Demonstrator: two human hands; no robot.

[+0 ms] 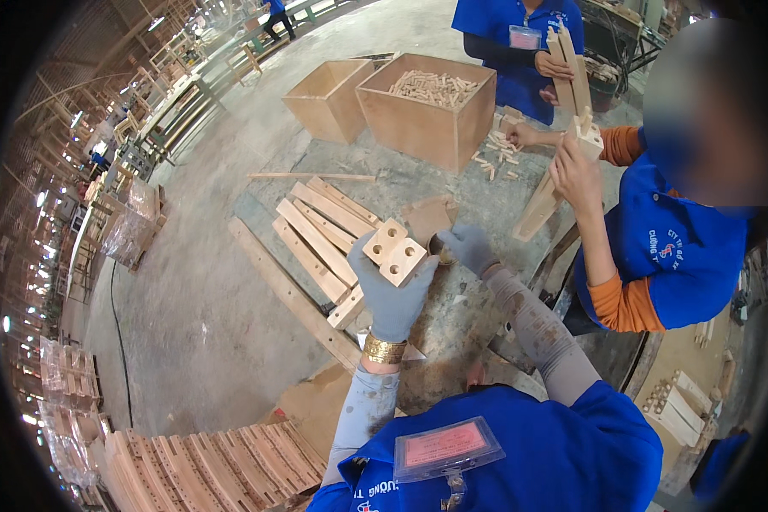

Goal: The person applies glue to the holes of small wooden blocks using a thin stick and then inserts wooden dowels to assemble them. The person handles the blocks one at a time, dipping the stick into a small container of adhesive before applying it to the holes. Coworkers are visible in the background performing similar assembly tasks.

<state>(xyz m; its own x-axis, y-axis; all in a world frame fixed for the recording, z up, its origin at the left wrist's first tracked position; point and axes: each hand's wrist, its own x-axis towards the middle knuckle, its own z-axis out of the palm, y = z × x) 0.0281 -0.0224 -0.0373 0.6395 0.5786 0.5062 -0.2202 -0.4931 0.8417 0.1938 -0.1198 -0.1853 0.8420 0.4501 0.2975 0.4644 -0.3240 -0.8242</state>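
My left hand [397, 300], in a grey glove with a gold-coloured band at the wrist, grips wooden pieces [395, 251] side by side. Their pale end faces point up and show several round drilled holes. Just right of them is my right hand [468, 247], also gloved, with its fingers bent together beside a small dark round thing [438, 246]. What those fingers hold is hidden. Left of my hands, several wooden bars [316, 247] lie loosely on the table. Beyond my right hand is a piece of brown cardboard [431, 215].
A large wooden box [427, 119] heaped with dowels stands at the back beside another wooden box [322, 104]. Loose dowels [497, 154] are scattered near it. Two co-workers handle wooden parts at the right. Stacked drilled slats [213, 469] are at the lower left.
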